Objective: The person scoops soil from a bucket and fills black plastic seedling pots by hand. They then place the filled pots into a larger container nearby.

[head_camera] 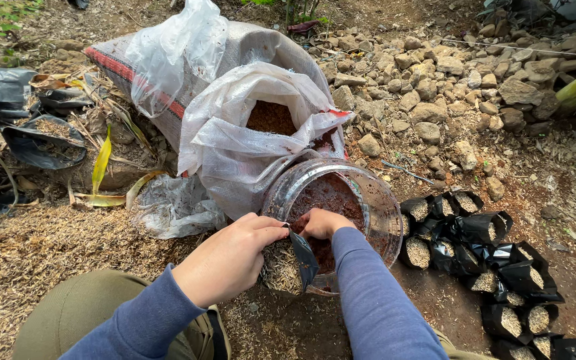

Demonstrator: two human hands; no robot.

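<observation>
The left hand (231, 257) pinched a small black bag (303, 257) open at the clear jar (368, 200); the right hand (321, 223), grip closed on brown soil (331, 193), needed a steady mouth to avoid spills.

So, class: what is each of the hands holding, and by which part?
Left hand pinches the small black bag by its rim; right hand reaches into the jar, grip hidden.

To your right you see filled black bags (495, 280) on the soil, a stone heap (448, 80) beyond, dry leaves (101, 167) left
</observation>
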